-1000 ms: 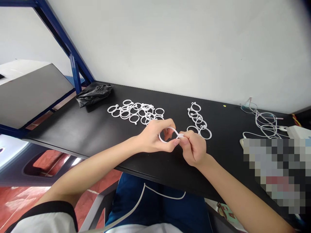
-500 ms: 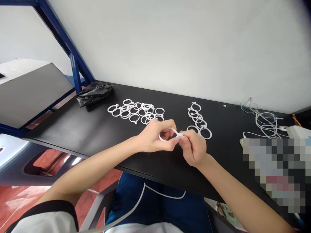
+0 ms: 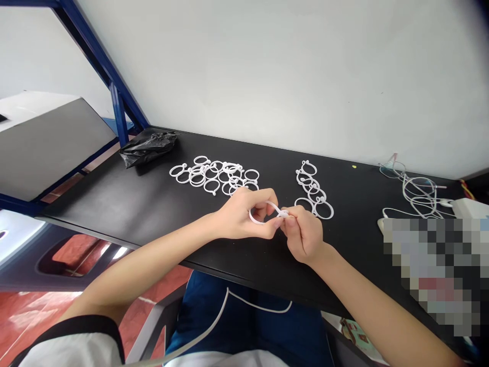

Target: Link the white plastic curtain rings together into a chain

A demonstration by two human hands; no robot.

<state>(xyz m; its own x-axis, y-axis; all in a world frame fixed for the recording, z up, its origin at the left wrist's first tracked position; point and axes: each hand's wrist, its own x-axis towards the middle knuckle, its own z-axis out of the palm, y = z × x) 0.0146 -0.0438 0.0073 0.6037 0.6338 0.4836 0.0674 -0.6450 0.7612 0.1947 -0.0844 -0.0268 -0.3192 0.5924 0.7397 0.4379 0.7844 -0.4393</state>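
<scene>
Between my two hands is a white ring point(image 3: 255, 219) with a small eyelet end, much like a curtain ring. My left hand point(image 3: 248, 214) is closed round its loop, thumb below and fingers above. The fingertips of my right hand point(image 3: 305, 232) pinch the ring's eyelet end, hiding part of it. Just beyond my left hand lies a loose heap of similar white rings point(image 3: 211, 179) on the black table point(image 3: 126, 214). A smaller group of these rings point(image 3: 324, 209) lies beyond my right hand.
A crumpled black plastic bag point(image 3: 148, 149) sits at the table's far left. Eyeglasses point(image 3: 397, 169) and a tangled white cable point(image 3: 420, 196) lie at the right, near a white box point(image 3: 471, 208) and a blurred-out patch. A pale wall point(image 3: 275, 76) stands behind the table.
My right hand has shifted very slightly left at the ring's eyelet end. My left hand keeps the same hold, and the rings on the table look unmoved.
</scene>
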